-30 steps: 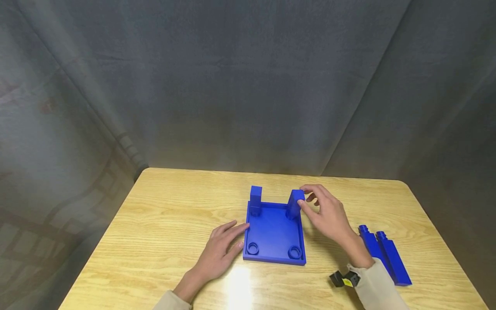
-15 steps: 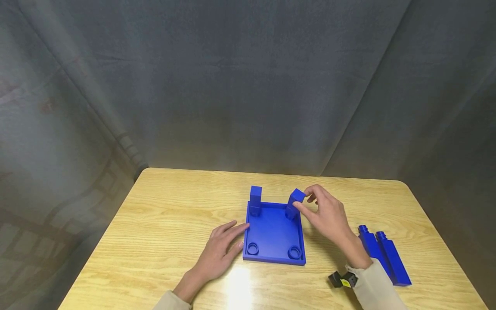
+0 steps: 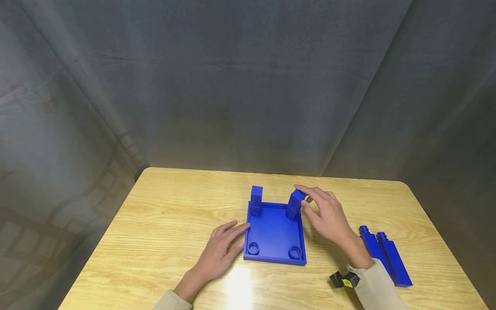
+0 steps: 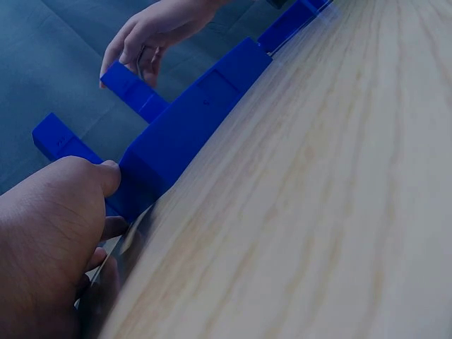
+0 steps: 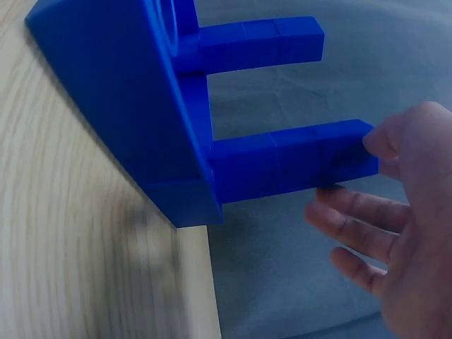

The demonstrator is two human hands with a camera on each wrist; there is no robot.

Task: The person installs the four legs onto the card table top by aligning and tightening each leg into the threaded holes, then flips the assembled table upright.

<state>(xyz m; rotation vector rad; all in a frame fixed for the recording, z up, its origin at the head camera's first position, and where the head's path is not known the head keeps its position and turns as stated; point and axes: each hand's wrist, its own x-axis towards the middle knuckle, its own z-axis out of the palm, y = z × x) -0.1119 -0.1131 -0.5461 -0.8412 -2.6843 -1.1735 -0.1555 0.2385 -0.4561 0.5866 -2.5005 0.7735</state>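
A square blue tray [image 3: 273,232] with a low rim lies on the wooden table. Blue square posts stand in its two far corners, the left post [image 3: 256,199] upright and the right post [image 3: 296,201] with its faces turned at an angle to the tray's sides. My right hand [image 3: 327,215] holds the right post near its top, thumb on the near side and index finger over the far side. In the right wrist view the other fingers [image 5: 360,229] hang below that post [image 5: 293,161]. My left hand [image 3: 221,249] rests against the tray's left rim with fingers extended.
Round sockets, the left socket [image 3: 253,248] and the right socket [image 3: 295,252], sit in the tray's near corners. Two loose blue posts, a left one [image 3: 375,249] and a right one [image 3: 396,260], with threaded ends lie right of the tray. A grey curtain [image 3: 240,86] hangs behind the table.
The right post has turned about its upright axis. My right thumb and index finger have shifted their hold at its top. The left hand and tray stay where they were.
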